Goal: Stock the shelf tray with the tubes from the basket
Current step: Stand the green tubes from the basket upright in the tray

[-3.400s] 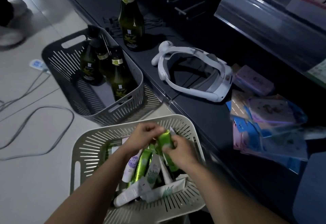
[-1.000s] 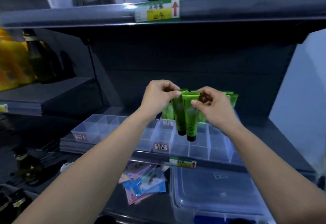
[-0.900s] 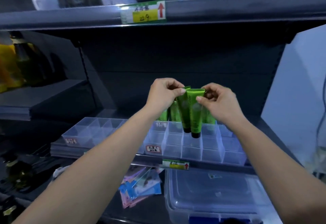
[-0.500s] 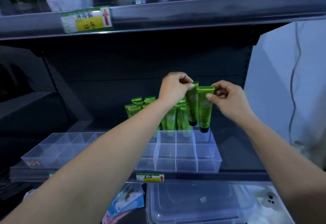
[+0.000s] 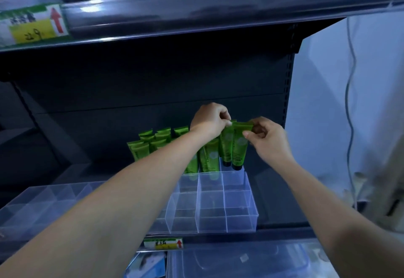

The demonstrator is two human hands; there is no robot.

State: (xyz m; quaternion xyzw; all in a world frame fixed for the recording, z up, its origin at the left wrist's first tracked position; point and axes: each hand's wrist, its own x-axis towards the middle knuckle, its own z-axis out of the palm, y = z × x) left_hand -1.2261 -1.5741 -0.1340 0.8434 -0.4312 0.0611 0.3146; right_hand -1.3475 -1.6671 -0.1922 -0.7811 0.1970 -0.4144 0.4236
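Observation:
Two green tubes with black caps hang cap-down over the back right corner of the clear divided shelf tray (image 5: 240,223). My left hand (image 5: 209,120) pinches the flat top of the left green tube (image 5: 226,146). My right hand (image 5: 266,140) pinches the top of the right green tube (image 5: 239,151). Their caps hover just above the tray's rear right compartment. Several more green tubes (image 5: 150,142) stand upright in the tray's back rows, partly hidden by my left forearm. The basket is out of view.
A dark shelf edge (image 5: 196,13) with a yellow price label (image 5: 32,26) runs overhead. A second clear divided tray (image 5: 32,201) sits to the left. A clear lidded box (image 5: 240,262) lies on the shelf below. A white wall with a hanging cable (image 5: 347,102) is at right.
I lifted the two green tubes out of the basket and up to the shelf. In the last second both hands carried them right and back, lowering them toward the tray's rear right compartment.

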